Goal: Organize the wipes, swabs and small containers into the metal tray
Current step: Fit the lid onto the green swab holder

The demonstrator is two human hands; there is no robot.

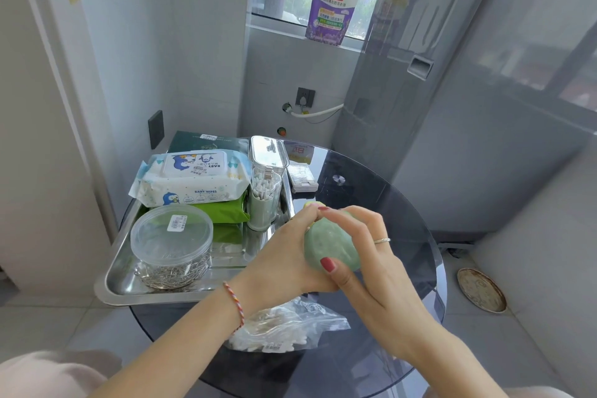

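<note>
Both hands meet over the round dark glass worktop [403, 203], just right of the shiny rectangular steel tray [111, 281]. The left hand [284, 255] cups a smooth, pale green rounded container [329, 242], fingers curled around it; the right hand [365, 255] wraps it too, thumb pressed on its matte surface. Inside the tray: a clear round plastic tub of metal pins [172, 245], a soft white baby-wipes pack [193, 179] stacked on green packs [223, 212], and a clear cylinder of cotton swabs [265, 200]. Below the tray lies a crinkly clear bag of swabs [287, 329].
</note>
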